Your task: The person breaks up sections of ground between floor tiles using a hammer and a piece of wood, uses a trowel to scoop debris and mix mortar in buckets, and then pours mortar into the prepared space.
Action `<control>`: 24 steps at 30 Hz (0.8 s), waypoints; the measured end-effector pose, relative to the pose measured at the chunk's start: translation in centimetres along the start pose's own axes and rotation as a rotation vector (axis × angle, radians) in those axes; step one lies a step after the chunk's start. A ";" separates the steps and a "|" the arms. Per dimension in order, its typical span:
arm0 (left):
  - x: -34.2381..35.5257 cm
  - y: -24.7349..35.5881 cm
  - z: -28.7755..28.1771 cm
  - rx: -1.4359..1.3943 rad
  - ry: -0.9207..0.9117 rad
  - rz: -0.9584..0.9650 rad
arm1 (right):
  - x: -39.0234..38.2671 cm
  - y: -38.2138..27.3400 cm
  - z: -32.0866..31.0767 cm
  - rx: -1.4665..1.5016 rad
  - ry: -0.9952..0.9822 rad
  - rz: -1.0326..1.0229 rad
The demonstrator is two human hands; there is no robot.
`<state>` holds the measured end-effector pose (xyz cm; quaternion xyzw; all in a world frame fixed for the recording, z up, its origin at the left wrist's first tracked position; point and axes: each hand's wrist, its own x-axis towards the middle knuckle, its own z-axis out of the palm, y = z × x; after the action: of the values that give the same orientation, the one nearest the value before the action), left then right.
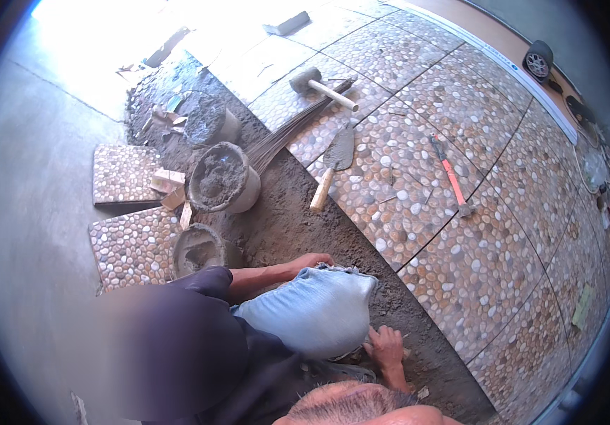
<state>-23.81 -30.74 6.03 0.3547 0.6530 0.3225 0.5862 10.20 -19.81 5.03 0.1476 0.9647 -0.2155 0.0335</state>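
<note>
From my seat I see neither of the wearer's own hands; the two hands in view belong to a person crouched just below the camera, in a dark shirt and pale blue jeans point(312, 312). That person's nearer hand point(386, 347) lies palm down with its fingers spread flat on the strip of dark grey mortar bed point(298, 212), gripping nothing. It sits just beside the straight edge of the laid floor of brown-and-white pebble-patterned tiles point(447, 234), which lies to its right. The farther hand point(312, 261) rests beyond the bent knee, at the bed's surface, fingers loosely curled. I cannot tell whether it holds anything. The bed is what both hands meet. Its long axis runs on a diagonal from the lower right, under the nearer hand, up to the upper left, following the tile edge, and it points toward three mortar-caked grey buckets point(220, 180). The nearer hand is the closer of the two to the tile edge. A steel pointing trowel with a pale wooden handle point(335, 159) lies well apart from both hands. It straddles that edge with its handle pointing down-left onto the bed and its blade up-right on the tiles, so it crosses the bed's line rather than following it.
</note>
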 end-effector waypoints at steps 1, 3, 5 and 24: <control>0.0 0.6 0.1 0.004 0.036 -0.023 | 0.6 0.0 -0.1 0.013 -0.005 -0.047; 0.6 2.0 -0.4 0.037 0.080 -0.044 | 1.7 0.6 -0.1 0.051 -0.041 -0.104; 0.2 4.5 -1.1 0.108 0.114 -0.062 | 2.5 1.1 -1.1 0.152 -0.012 -0.173; -37.3 19.3 -1.7 0.224 0.491 -0.731 | -4.9 -1.5 -27.8 0.444 0.096 0.425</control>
<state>-21.57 -51.73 42.39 0.0752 0.8860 0.0962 0.4473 14.40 -10.65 31.42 0.3596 0.8422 -0.4017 -0.0009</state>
